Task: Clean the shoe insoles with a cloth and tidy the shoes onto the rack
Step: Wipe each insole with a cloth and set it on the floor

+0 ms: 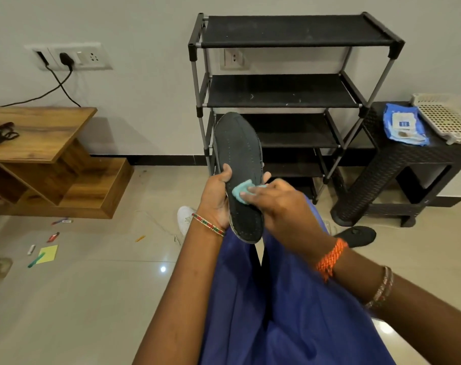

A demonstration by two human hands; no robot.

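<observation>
Head view: a dark grey, stitched fabric insole is held upright above the lap, in front of the black four-tier shoe rack. The left hand grips its left edge, thumb curled over the face; the right hand pinches a small crumpled teal cloth against the insole's middle. The wiping step appears under way; next, the cloth likely needs drawing along the remaining length. A white shoe and a black shoe lie on the floor, the rack bare. The blue wipes packet bears a label, unreadable.
</observation>
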